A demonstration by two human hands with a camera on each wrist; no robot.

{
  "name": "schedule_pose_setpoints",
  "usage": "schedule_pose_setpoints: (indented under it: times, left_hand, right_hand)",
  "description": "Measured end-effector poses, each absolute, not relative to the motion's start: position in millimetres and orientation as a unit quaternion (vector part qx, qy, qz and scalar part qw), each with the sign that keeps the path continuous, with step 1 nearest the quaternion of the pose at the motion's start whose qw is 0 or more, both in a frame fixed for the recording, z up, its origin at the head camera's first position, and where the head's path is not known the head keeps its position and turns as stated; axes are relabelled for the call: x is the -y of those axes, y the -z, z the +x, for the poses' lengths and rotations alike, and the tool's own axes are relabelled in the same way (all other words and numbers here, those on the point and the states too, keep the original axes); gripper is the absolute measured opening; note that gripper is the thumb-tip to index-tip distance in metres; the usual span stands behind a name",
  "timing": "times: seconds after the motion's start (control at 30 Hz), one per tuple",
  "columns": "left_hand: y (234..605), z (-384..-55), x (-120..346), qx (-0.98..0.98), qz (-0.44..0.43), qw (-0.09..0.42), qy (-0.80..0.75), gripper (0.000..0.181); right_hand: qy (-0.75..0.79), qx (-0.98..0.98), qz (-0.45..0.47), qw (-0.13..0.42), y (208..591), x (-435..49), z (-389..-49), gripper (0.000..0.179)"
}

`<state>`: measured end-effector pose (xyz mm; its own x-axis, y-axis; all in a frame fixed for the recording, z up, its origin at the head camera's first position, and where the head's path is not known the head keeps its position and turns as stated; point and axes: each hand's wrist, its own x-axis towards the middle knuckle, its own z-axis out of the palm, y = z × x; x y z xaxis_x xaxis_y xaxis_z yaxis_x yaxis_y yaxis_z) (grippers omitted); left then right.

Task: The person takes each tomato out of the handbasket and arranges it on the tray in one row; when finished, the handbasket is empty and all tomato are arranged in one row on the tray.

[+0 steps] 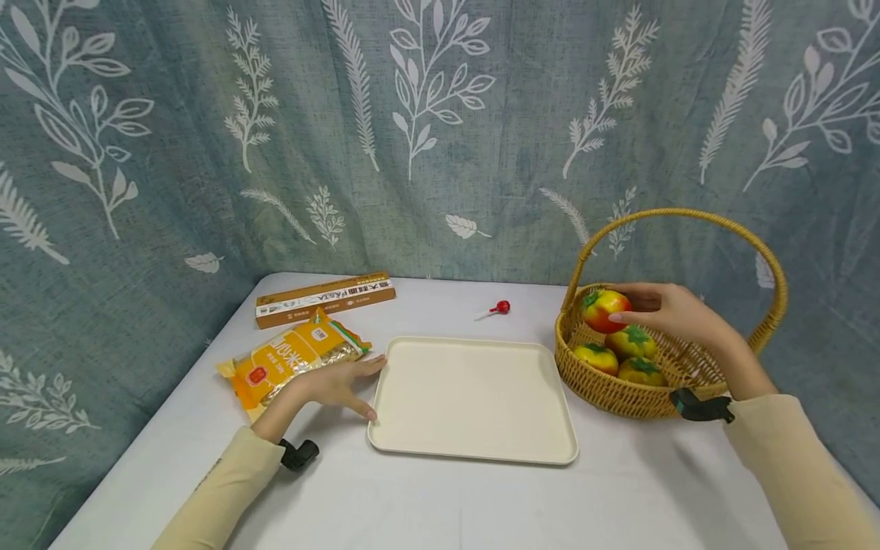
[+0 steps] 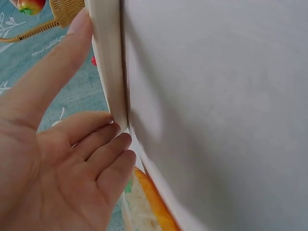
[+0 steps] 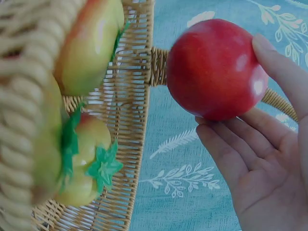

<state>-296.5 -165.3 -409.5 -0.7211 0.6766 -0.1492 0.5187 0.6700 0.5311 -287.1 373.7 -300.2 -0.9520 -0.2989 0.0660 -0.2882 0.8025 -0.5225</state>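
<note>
My right hand (image 1: 663, 309) pinches a red-and-yellow tomato (image 1: 605, 310) between thumb and fingers, over the left part of the wicker basket (image 1: 598, 389). In the right wrist view the tomato's smooth red underside (image 3: 214, 70) faces the camera. Several yellow-green tomatoes (image 1: 631, 342) with green leafy tops lie in the basket below. On the other side, my left hand (image 1: 340, 386) is spread at the left edge of the cream tray (image 1: 474, 401). The left wrist view shows its thumb and fingertips right at the tray's rim (image 2: 108, 57).
Left of the tray lies an orange-and-clear food bag (image 1: 296, 359), partly behind my left hand. A brown pasta box (image 1: 326, 298) sits behind it. Beyond the tray is a red lollipop (image 1: 503, 307). The basket's tall handle (image 1: 687, 214) arches over it; a patterned curtain (image 1: 426, 229) hangs behind.
</note>
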Motion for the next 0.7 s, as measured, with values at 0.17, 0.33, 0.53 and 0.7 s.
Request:
schedule_pose_setpoints:
  times: [0.17, 0.33, 0.53, 0.7]
  left_hand:
    - [410, -297, 166, -0.896, 0.327, 0.174, -0.245, 0.098]
    - [413, -299, 167, -0.895, 0.329, 0.171, -0.246, 0.098]
    - [415, -300, 167, -0.896, 0.332, 0.164, -0.245, 0.099]
    - [416, -299, 168, -0.896, 0.332, 0.161, -0.248, 0.099]
  right_hand:
    - [0.291, -0.945, -0.145, -0.017, 305, -367, -279, 0.067]
    - [0.321, -0.935, -0.137, -0.062, 315, -359, -274, 0.064]
    - [0.383, -0.905, -0.135, -0.125, 327, -345, -268, 0.060]
    - [0.416, -0.883, -0.146, -0.160, 332, -330, -263, 0.061]
